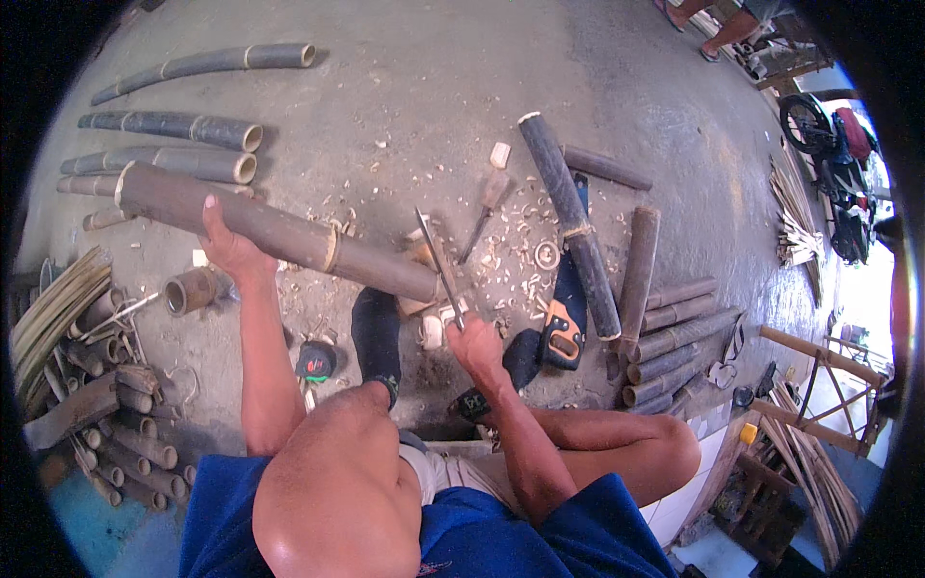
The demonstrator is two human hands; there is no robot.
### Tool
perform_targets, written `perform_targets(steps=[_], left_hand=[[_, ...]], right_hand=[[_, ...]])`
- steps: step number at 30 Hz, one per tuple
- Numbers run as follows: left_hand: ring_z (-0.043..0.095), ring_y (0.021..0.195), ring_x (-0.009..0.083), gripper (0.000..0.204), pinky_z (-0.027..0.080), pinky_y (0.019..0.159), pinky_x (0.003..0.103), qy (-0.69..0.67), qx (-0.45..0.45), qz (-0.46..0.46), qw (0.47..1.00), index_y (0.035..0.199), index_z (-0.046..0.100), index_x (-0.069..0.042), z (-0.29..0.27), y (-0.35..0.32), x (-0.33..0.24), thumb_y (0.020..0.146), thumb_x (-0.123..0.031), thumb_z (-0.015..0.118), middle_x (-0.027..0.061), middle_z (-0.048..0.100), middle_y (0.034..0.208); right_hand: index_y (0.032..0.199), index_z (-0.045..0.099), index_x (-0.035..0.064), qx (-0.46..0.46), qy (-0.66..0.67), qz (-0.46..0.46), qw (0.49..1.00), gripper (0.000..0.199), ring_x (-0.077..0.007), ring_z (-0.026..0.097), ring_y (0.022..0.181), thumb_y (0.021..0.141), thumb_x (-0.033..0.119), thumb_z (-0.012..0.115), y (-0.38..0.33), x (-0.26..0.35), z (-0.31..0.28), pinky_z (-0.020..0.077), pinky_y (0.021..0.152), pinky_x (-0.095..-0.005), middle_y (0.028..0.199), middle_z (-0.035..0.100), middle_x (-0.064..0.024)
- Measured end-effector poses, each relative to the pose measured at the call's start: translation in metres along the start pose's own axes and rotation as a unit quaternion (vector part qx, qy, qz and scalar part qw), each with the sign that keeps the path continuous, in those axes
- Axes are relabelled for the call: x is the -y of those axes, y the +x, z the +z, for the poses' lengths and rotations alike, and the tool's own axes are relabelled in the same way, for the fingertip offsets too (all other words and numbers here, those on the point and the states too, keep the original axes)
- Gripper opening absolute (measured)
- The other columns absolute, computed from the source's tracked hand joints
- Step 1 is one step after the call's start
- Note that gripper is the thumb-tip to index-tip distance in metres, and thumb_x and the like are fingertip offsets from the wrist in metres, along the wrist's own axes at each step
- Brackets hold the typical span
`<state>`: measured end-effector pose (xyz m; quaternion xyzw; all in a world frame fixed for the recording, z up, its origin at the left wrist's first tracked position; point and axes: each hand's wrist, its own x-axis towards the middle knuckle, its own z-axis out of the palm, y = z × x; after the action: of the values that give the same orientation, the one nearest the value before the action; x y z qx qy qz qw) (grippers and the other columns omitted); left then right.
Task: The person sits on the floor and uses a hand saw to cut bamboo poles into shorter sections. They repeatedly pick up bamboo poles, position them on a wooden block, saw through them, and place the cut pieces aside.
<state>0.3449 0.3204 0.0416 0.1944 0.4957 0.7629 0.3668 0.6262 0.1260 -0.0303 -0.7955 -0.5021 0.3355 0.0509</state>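
Observation:
My left hand (233,246) is closed around a long brown bamboo pole (279,229), with the thumb lying over its top. The pole slants from upper left down toward the middle, and its near end lies by a small wooden block (421,253). In my right hand (474,347) is a knife (439,258) with a long narrow blade pointing away from me. The blade is just beside the pole's right end; I cannot tell whether they touch. Pale wood chips (511,231) are scattered around on the concrete floor.
A handsaw (564,332) with an orange-and-black handle lies at right, partly under a dark bamboo pole (570,222). Beyond the knife is a wooden-handled tool (493,193). A tape measure (316,361) sits near my left foot. Cut bamboo (135,448) is piled at left. A person's feet (711,48) show far right.

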Motion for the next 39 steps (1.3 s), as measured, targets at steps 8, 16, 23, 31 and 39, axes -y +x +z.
perform_targets(steps=[8,16,23,31,39], left_hand=[[0.065,0.085,0.03,0.049,0.054,0.079,0.044,-0.012,0.044,-0.027,0.999,0.119,0.052,0.0,-0.017,0.005,0.006,0.093,-0.041,0.06,0.017,0.065,0.094],[0.062,0.102,0.0343,0.059,0.053,0.09,0.048,-0.092,0.004,-0.084,0.992,0.134,0.048,-0.002,-0.017,0.011,-0.004,0.094,-0.045,0.055,0.0158,0.058,0.119],[0.061,0.102,0.0289,0.061,0.055,0.088,0.043,0.068,-0.026,0.047,0.996,0.138,0.046,0.003,-0.008,0.005,-0.005,0.091,-0.029,0.068,0.0148,0.057,0.122],[0.063,0.095,0.0287,0.06,0.057,0.078,0.045,0.028,-0.013,0.016,0.999,0.135,0.047,0.002,-0.021,0.011,0.0,0.091,-0.032,0.067,0.0155,0.058,0.115],[0.065,0.093,0.0294,0.056,0.054,0.079,0.045,0.025,0.018,0.009,0.999,0.129,0.051,-0.001,-0.019,0.007,-0.002,0.091,-0.041,0.062,0.0146,0.062,0.107]], right_hand=[[0.098,0.065,-0.0042,-0.103,0.075,-0.098,0.987,0.039,-0.0479,0.068,0.075,0.089,0.033,0.063,-0.001,0.006,-0.012,0.0543,0.068,-0.0538,0.076,0.067,-0.0293],[0.096,0.066,-0.0029,-0.038,0.053,0.0,0.998,0.035,-0.0508,0.067,0.075,0.086,0.031,0.066,-0.001,-0.019,0.014,0.0532,0.068,-0.0553,0.077,0.067,-0.0296],[0.094,0.065,-0.0012,-0.229,0.258,-0.158,0.925,0.031,-0.0445,0.069,0.07,0.088,0.03,0.067,-0.011,0.021,-0.014,0.0525,0.063,-0.0524,0.074,0.067,-0.0265],[0.103,0.066,-0.0005,-0.072,0.06,-0.045,0.995,0.037,-0.0478,0.069,0.077,0.089,0.033,0.063,-0.003,0.006,-0.014,0.0541,0.072,-0.0535,0.08,0.069,-0.0287],[0.097,0.064,-0.0024,-0.018,-0.034,-0.063,0.997,0.036,-0.049,0.068,0.076,0.087,0.032,0.064,-0.003,-0.002,0.007,0.0542,0.071,-0.0551,0.077,0.067,-0.0316]])
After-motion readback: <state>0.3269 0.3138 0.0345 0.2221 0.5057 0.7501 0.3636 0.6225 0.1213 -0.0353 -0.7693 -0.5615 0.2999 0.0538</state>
